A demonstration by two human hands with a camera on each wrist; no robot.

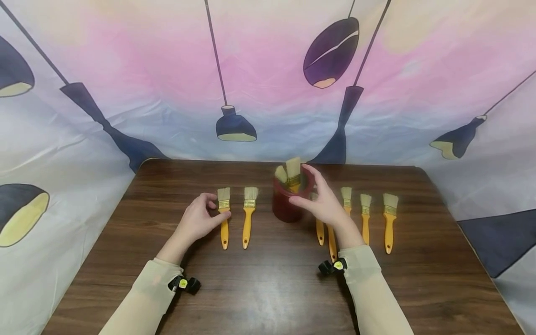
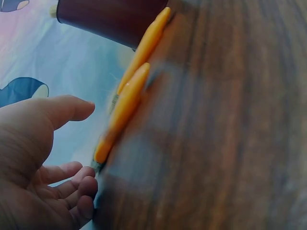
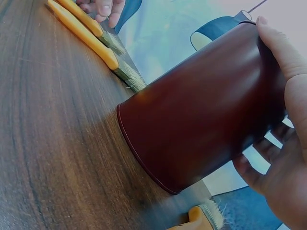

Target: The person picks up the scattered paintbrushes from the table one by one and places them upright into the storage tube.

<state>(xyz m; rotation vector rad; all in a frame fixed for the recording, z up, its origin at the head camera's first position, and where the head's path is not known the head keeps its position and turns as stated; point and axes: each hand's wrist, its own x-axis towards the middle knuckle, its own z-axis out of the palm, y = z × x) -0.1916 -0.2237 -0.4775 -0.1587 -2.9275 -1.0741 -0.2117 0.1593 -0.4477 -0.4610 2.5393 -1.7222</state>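
Note:
In the head view, my left hand (image 1: 197, 218) is at the leftmost paintbrush (image 1: 224, 235), which has a yellow handle and pale bristles. Its thumb overlaps that handle, while the fingertips sit beside the metal band; the left wrist view shows thumb and fingers spread apart. Just right of it lies a second paintbrush (image 1: 247, 228). My right hand (image 1: 328, 204) holds a dark red cylindrical cup (image 1: 286, 208) near its top, thumb on the near side and fingers round the other side. Bristles up, a paintbrush (image 1: 293, 168) and a smaller one (image 1: 280, 174) stand in the cup.
Right of the cup, several more paintbrushes lie on the wooden table (image 1: 259, 288), among them a wide one (image 1: 389, 223) and a narrower one (image 1: 365, 216). My right hand and forearm partly cover some. A cloth backdrop (image 1: 167, 56) printed with lamps rises behind the table.

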